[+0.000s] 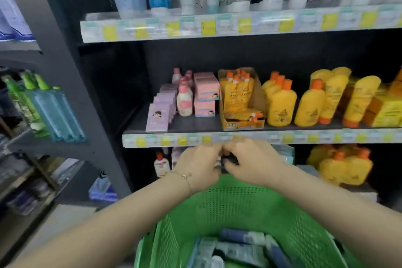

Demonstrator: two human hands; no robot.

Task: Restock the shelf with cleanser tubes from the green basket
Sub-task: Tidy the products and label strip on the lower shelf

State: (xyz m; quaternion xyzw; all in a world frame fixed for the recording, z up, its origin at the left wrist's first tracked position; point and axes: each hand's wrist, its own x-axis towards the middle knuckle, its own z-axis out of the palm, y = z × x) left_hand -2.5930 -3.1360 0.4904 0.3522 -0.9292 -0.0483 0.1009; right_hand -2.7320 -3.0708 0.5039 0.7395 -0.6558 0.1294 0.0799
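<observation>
The left hand [199, 166] and right hand [250, 162] meet above the green plastic basket [239, 206], both grips clenched round a small dark blurry thing [231, 159]. Blue and grey cleanser tubes [237, 248] lie in the basket.

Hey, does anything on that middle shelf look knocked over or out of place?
Yes: in the yellow display carton, one orange-capped pouch lies flat at the front, while the other pouches stand upright behind it.
</observation>
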